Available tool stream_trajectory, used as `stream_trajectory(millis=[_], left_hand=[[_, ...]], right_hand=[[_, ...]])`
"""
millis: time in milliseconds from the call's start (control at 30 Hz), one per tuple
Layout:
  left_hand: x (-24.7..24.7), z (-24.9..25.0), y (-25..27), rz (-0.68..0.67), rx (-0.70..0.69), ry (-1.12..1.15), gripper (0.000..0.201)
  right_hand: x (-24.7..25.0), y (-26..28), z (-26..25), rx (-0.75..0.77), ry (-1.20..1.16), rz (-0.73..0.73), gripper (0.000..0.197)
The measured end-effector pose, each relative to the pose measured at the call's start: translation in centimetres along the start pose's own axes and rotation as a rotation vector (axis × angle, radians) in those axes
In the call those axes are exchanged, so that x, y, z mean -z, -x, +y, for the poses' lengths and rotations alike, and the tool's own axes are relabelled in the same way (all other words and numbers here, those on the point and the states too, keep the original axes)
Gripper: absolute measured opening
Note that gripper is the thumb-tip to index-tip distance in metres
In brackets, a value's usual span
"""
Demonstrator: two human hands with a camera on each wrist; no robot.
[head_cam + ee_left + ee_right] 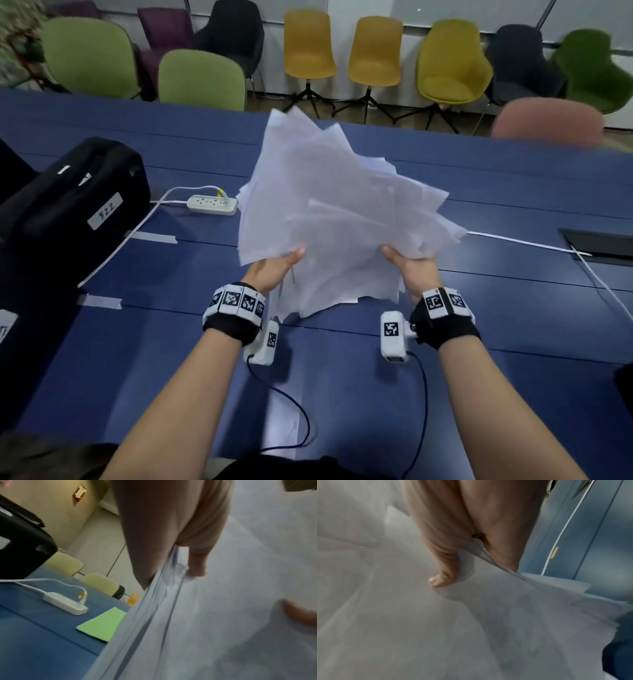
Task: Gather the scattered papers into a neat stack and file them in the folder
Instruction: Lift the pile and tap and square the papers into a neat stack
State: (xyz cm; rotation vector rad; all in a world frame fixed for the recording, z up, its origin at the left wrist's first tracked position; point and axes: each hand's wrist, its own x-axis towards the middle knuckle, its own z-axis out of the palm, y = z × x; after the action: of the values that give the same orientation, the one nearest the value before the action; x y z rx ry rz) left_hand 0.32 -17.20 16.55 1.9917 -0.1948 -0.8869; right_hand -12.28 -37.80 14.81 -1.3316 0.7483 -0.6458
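A loose, fanned bundle of white papers [339, 212] is lifted off the blue table [171, 359], tilted up and away from me. My left hand [277, 270] grips its lower left edge, thumb on top and fingers underneath. My right hand [411, 267] grips the lower right edge the same way. In the left wrist view the thumb [197, 566] presses the sheet edges [163, 601]. In the right wrist view the thumb [441, 577] lies on the top sheet [419, 628]. A green folder [102, 624] lies flat on the table beyond the papers; in the head view only a sliver shows.
A black bag [72, 198] labelled 522 stands at the left. A white power strip [212, 204] with its cable lies beside the papers. A white cable [534, 245] runs to a floor-box opening [599, 245] at the right. Chairs [308, 44] line the far edge.
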Motion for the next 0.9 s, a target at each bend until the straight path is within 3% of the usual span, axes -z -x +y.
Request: stream_trajectory(millis=[167, 233, 333, 433, 533, 600, 700, 800, 900], left_hand=[[0.1, 0.3, -0.2, 0.075, -0.074, 0.089, 0.053], [0.2, -0.6, -0.6, 0.029, -0.048, 0.057, 0.064], [0.7, -1.7, -1.4, 0.106, 0.03, 0.003, 0.085], [1.8, -1.9, -1.6, 0.11, 0.02, 0.097, 0.049], [2.0, -1.0, -1.7, -0.056, -0.011, 0.091, 0.045], [1.2, 0.1, -1.7, -0.133, 0.0, 0.024, 0.047], [0.3, 1.2, -2.4, -0.025, -0.015, 0.023, 0.071], [-0.4, 1.7, -2.2, 0.053, -0.094, 0.066, 0.053], [-1.3, 1.3, -1.2, 0.029, -0.089, 0.099, 0.054]], right_hand=[[-0.3, -0.4, -0.9, 0.092, -0.06, -0.003, 0.037], [0.1, -0.5, 0.1, 0.047, -0.01, -0.037, 0.044], [0.4, -0.3, 0.9, -0.042, 0.042, -0.114, 0.044], [1.2, -0.8, 1.1, -0.048, 0.058, -0.163, 0.043], [1.7, -1.2, 1.7, -0.099, 0.131, -0.228, 0.039], [1.1, -1.4, 1.8, -0.086, 0.182, -0.168, 0.039], [0.0, -1.9, 1.3, 0.004, 0.129, 0.051, 0.043], [-0.3, -2.0, 0.0, 0.058, 0.076, 0.125, 0.048], [0.3, -1.5, -0.4, 0.093, 0.001, 0.099, 0.045]])
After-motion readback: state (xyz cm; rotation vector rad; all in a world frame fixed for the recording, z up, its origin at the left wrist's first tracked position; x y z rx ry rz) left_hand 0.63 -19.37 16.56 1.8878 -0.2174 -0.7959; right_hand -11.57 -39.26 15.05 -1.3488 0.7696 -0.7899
